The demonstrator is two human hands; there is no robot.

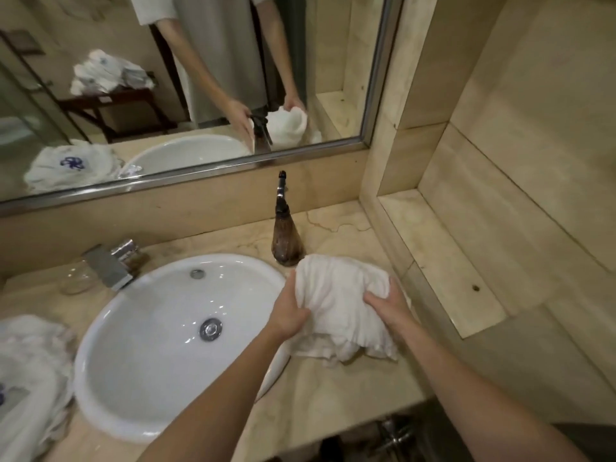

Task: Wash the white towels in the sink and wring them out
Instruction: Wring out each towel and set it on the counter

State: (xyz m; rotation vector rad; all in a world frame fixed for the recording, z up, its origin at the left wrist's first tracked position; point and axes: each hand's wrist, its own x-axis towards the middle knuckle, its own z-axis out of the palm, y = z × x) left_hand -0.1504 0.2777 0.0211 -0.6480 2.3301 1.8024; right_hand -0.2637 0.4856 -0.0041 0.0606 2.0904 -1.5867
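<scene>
While both hands' fingers clutch a white towel (336, 301), beige marble counter (333, 388), white sink (160, 331), mirror (166, 78).

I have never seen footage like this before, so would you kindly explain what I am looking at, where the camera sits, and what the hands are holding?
There is no machine here: a person wears a wide-angle camera on the head, looking forward and down, so the two forearms you see are their own. Both hands grip one bunched white towel, the left hand on its sink side, the right hand on the other. The towel rests on the marble counter right of the white sink, whose basin holds no towel. A chrome tap stands behind the sink, and a dark soap dispenser behind the towel. More white towels with a blue mark lie at the left. The mirror above reflects the person's arms.
</scene>
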